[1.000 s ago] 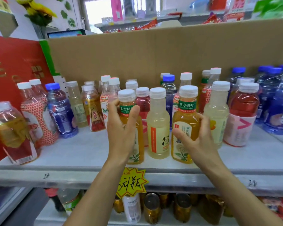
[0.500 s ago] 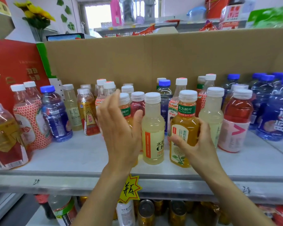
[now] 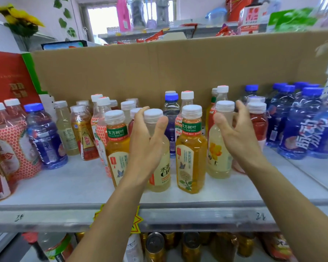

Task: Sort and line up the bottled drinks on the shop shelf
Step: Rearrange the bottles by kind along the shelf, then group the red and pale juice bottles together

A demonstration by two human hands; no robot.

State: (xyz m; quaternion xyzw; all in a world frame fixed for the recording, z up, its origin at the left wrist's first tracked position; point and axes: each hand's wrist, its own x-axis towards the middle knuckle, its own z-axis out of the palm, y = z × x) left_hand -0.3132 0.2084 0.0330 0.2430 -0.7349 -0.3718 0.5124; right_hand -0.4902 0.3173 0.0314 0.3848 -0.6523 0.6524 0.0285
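Note:
Many bottled drinks stand on a grey shop shelf [image 3: 64,186]. In the front row are an amber tea bottle [image 3: 117,148], a pale C100 bottle [image 3: 161,173], a second amber tea bottle [image 3: 191,148] and a pale bottle with a yellow flower [image 3: 219,159]. My left hand [image 3: 146,144] spans the C100 bottle, fingers fairly straight on its left, thumb on its right. My right hand [image 3: 235,133] is spread at the flower bottle, thumb in front, fingers behind. It partly hides a red drink [image 3: 257,125].
Blue bottles [image 3: 299,133] crowd the right end. One blue bottle [image 3: 44,137] and red honeycomb-label bottles [image 3: 9,137] stand at the left. A cardboard sheet [image 3: 178,69] backs the shelf. Cans [image 3: 155,244] fill the shelf below, behind a yellow price tag [image 3: 135,222].
My left hand let go of the left amber tea bottle and moved right to the C100 bottle. My right hand left the right amber bottle and moved to the flower bottle.

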